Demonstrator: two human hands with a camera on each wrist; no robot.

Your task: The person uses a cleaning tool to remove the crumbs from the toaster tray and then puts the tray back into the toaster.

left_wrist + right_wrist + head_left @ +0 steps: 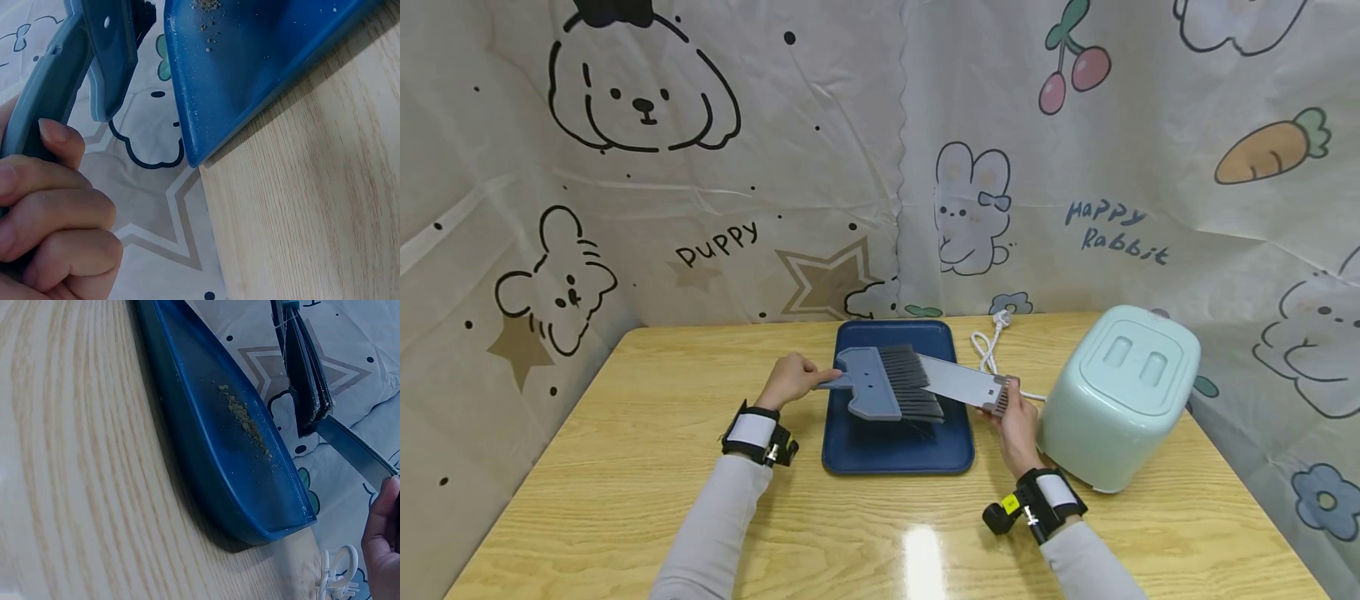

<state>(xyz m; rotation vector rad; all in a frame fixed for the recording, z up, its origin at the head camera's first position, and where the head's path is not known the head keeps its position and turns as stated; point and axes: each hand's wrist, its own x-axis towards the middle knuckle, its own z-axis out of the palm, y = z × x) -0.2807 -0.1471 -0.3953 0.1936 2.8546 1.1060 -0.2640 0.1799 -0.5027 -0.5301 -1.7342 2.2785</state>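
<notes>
My left hand [790,382] grips the handle of a grey-blue hand brush [868,387]. Its dark bristles touch or lie just over the near end of a flat metal crumb tray [957,382]; which of the two I cannot tell. The crumb tray's grey slotted end is pinched by my right hand [1018,429]. Both tools are held above a dark blue serving tray [898,460]. On its floor a line of brown crumbs [244,422] shows in the right wrist view, with finer specks around. Curled fingers [69,206] wrap the brush handle in the left wrist view.
A mint-green toaster [1120,400] with a lid stands right of the right hand. Its white cord and plug [988,346] lie behind the crumb tray. The wooden table [655,433] meets a patterned cloth backdrop [820,167] at the back and sides.
</notes>
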